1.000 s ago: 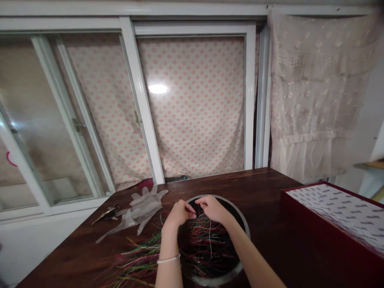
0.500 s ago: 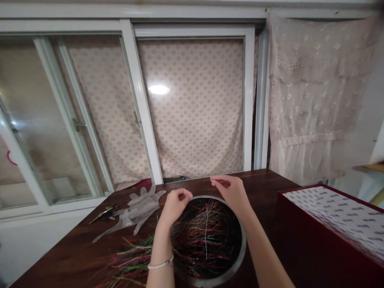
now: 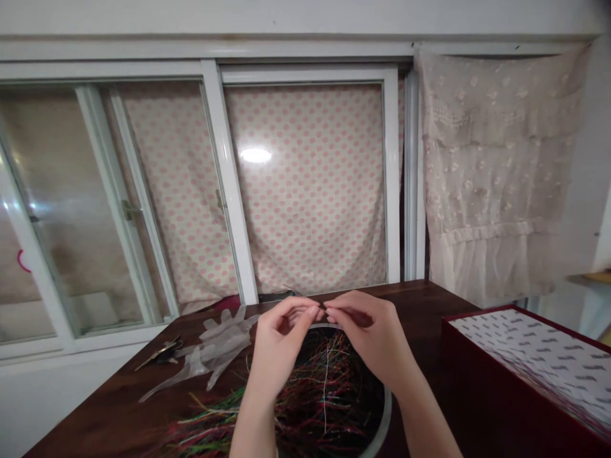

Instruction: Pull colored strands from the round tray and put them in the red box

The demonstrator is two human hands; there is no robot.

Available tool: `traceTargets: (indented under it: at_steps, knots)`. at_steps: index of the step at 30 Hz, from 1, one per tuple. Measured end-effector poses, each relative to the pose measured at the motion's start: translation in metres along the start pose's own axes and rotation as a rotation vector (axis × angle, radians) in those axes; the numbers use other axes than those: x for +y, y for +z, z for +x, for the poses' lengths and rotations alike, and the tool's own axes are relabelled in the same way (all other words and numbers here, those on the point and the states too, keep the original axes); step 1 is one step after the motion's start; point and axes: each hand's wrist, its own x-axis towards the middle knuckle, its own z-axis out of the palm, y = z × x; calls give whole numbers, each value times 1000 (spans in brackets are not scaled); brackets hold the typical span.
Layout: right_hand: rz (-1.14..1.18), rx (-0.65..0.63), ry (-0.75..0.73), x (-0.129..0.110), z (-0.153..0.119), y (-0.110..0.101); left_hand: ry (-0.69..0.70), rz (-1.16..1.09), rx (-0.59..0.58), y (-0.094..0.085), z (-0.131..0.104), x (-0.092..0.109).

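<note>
My largest reference is the dark wooden table (image 3: 424, 302), spreading beneath and beyond both hands. Well to the right of the right hand (image 3: 375, 321) sits the red box (image 3: 482, 375), with a white, dark-marked interior and thin strands along its near side. Just below the hands I see a round dark dish with a pale rim (image 3: 387, 407), part hidden by the forearms. The loose bundle of fine coloured strands (image 3: 305, 401) crosses it, below the left hand (image 3: 277, 334) and out past the left forearm, mostly red and green, with one pale strand (image 3: 325, 391) lying across the rest. Left of the left hand is crumpled clear plastic, glove-like (image 3: 222, 343), and farther left a small metal item (image 3: 165, 353) I can't name surely. Both hands have thumb and forefinger drawn together in a pinch, tips almost meeting above the dish's far rim; whether a strand is between them is too fine for me to tell. I judge the handling partway along: some strands lie in the box, while a thick, unsorted mass lies over the dish and table
</note>
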Motion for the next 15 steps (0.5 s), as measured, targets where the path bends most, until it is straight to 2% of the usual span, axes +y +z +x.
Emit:
traceTargets:
  at_steps: [3, 5, 9, 15]
  knots:
    - [-59, 32, -106, -7, -1, -1, 38, 22, 0, 2, -4, 3]
    - [-78, 41, -116, -8, -1, -2, 90, 46, 14, 2, -5, 4]
    - [-14, -2, -47, -7, -1, -1, 180, 38, 6, 4, -6, 4]
    - [185, -41, 53, -7, 0, 0, 143, -24, 14, 11, -6, 5]
